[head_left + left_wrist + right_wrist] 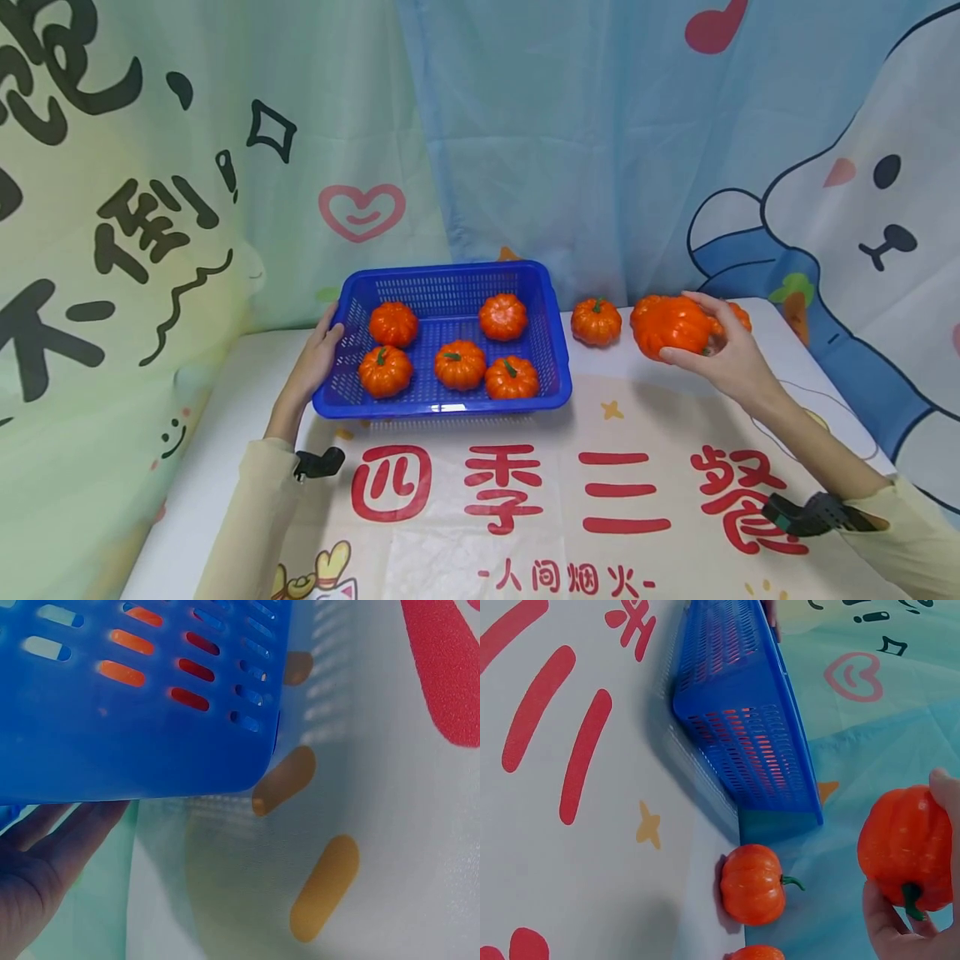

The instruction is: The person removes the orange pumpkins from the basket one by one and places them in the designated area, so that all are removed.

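Observation:
My left hand [318, 358] holds the left rim of a blue plastic basket [442, 410], with its fingers [75, 832] partly hidden by the basket in the left wrist view. Several small orange pumpkins [460, 365] with green stems sit inside the basket. Over to the right, my right hand [723, 350] grips another orange pumpkin [671, 327] between thumb and fingers, held above the table. In the right wrist view this pumpkin [907, 847] has its green stem pointing down. One loose pumpkin [596, 322] stands between the basket and the right hand.
More pumpkins [738, 317] lie at the table's back edge, partly hidden behind the right hand and its pumpkin. A printed cloth [585, 467] with red characters covers the table. Patterned curtains [525, 150] hang right behind and at the left side.

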Motion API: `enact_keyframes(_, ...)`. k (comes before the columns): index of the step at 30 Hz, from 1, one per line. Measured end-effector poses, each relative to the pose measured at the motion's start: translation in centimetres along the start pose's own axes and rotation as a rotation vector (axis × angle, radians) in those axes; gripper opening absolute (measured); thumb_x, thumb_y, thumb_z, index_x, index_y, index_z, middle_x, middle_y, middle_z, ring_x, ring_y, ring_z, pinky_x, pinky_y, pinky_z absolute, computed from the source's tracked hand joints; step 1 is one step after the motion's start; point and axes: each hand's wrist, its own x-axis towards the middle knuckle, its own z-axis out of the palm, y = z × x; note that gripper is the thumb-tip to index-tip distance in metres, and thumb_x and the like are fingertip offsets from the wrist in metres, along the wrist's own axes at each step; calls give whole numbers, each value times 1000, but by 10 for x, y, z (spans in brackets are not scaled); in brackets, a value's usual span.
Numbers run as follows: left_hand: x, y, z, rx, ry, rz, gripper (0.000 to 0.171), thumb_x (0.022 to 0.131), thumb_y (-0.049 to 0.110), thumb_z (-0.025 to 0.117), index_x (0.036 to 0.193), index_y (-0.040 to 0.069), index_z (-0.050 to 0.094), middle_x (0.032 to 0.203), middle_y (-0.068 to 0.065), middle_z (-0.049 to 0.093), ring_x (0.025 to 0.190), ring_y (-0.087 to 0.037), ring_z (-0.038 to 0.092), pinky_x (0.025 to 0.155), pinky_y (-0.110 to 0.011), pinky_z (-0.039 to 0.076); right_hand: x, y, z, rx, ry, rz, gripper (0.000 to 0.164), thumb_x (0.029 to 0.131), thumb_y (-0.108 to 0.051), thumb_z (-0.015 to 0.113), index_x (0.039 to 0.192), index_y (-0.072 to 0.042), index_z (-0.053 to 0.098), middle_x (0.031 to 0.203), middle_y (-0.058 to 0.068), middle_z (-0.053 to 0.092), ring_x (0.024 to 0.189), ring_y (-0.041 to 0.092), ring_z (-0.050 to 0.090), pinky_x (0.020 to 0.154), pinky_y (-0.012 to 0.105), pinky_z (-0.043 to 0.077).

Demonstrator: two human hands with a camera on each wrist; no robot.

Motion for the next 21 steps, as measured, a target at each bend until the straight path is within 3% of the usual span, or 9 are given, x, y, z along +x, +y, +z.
enact_keyframes(3, 6, -11, 0, 13, 8, 8, 57, 106, 28, 25, 158, 18, 2, 165, -14, 5, 151, -38, 5, 122, -58, 3, 1, 0, -1, 2, -3, -10, 79, 89, -21, 70, 154, -27, 25, 152, 19, 26, 126, 36, 38, 76, -1, 42)
enact_keyframes(6, 6, -11, 0, 13, 7, 11, 57, 106, 28, 25, 158, 17, 2, 165, -13, 5, 151, -38, 6, 122, -57, 4, 1, 0, 0, 13, 1, -9, 80, 89, -20, 70, 154, -23, 24, 149, 20, 28, 125, 38, 39, 77, -1, 42)
enact_keyframes(13, -10, 15, 1, -23, -6, 14, 57, 106, 20, 27, 157, 8, 4, 163, -18, 6, 151, -38, 6, 122, -55, 4, 0, 1, 2, 32, 46, -11, 76, 87, -22, 72, 146, -12, 25, 140, 11, 33, 110, -1, 43, 80, 1, 44)
enact_keyframes(21, -16, 24, 1, 4, -1, 23, 57, 106, 20, 26, 157, 8, 4, 163, -19, 6, 151, -40, 7, 122, -56, 5, 2, 5, 4, 15, 60, -81, 75, 86, -16, 73, 148, -13, 31, 130, -16, 40, 110, -4, 44, 85, -1, 40)
